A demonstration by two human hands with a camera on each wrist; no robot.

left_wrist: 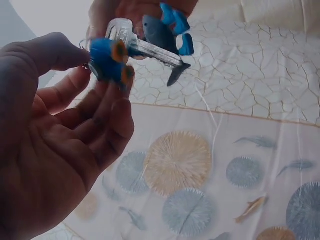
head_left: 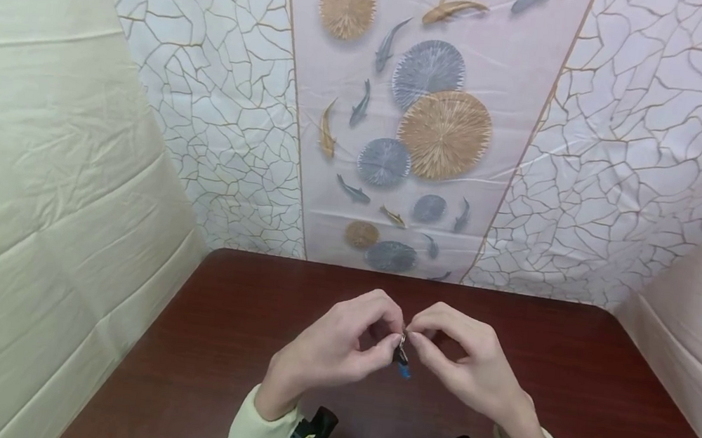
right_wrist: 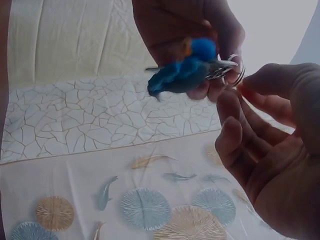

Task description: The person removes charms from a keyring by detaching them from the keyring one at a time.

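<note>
Close together above the table, the left hand and the right hand both pinch a metal key ring between thumb and fingertips. From the ring hangs a silver key, clearest in the left wrist view. Beside the key dangle a dark grey fish- or whale-shaped charm with bright blue pieces near it, and a blue charm with orange spots. In the right wrist view the charms overlap and blur, so their exact shapes cannot be told. Fingertips hide part of the ring.
A dark red-brown table lies under the hands. Behind it hangs a cloth printed with fish and round leaves. Pale cloth walls slope along both sides. Small black devices are strapped at both wrists.
</note>
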